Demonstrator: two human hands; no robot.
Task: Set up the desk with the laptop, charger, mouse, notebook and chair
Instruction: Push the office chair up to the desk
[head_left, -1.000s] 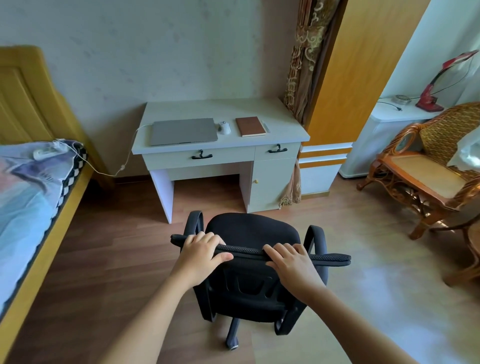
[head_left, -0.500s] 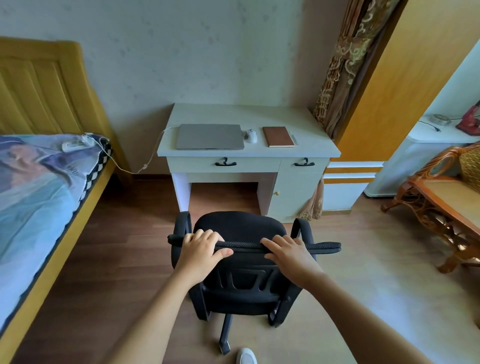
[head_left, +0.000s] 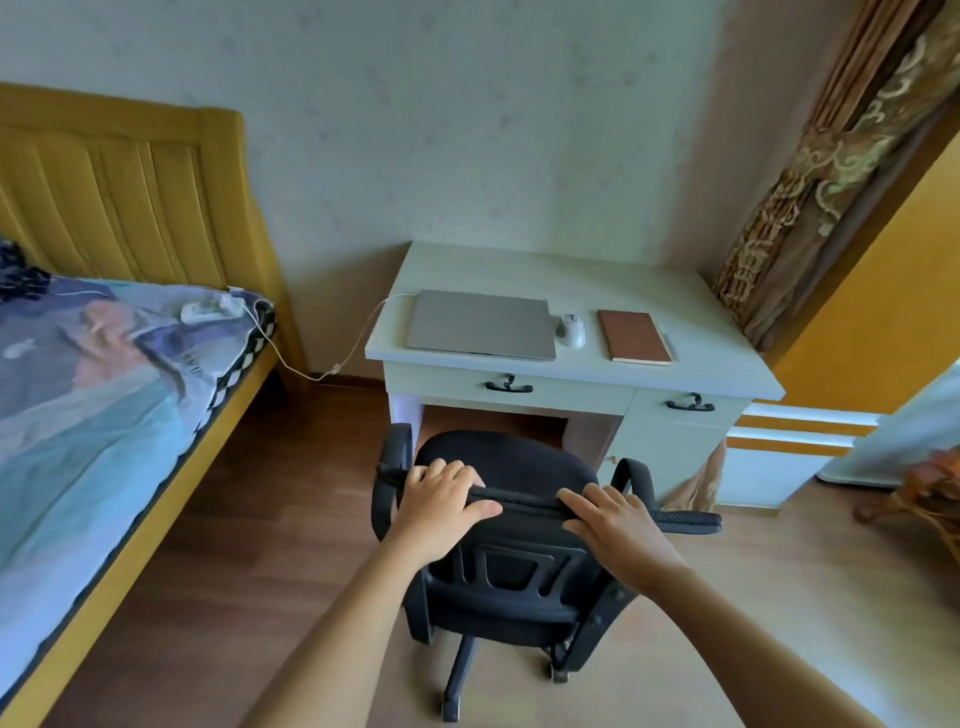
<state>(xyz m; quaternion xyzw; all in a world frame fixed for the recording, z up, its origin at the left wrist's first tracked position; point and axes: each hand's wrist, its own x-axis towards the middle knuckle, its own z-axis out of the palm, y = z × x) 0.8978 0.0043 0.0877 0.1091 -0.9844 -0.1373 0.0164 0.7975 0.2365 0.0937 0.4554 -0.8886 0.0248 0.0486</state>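
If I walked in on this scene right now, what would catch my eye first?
Two bare hands in the foreground: the left hand and right hand grip the top of a black office chair, which faces a white desk. On the desk lie a closed grey laptop, a white mouse and a brown notebook in a row. To the left, a yellow bed carries a white charger.

We see a pale papered wall (head_left: 467, 104) lit by soft daylight. Left of it stands a yellow bed (head_left: 124, 208) with a blue cover; right of it hang patterned brown curtains (head_left: 831, 171). Below it runs a wooden floor (head_left: 234, 545).
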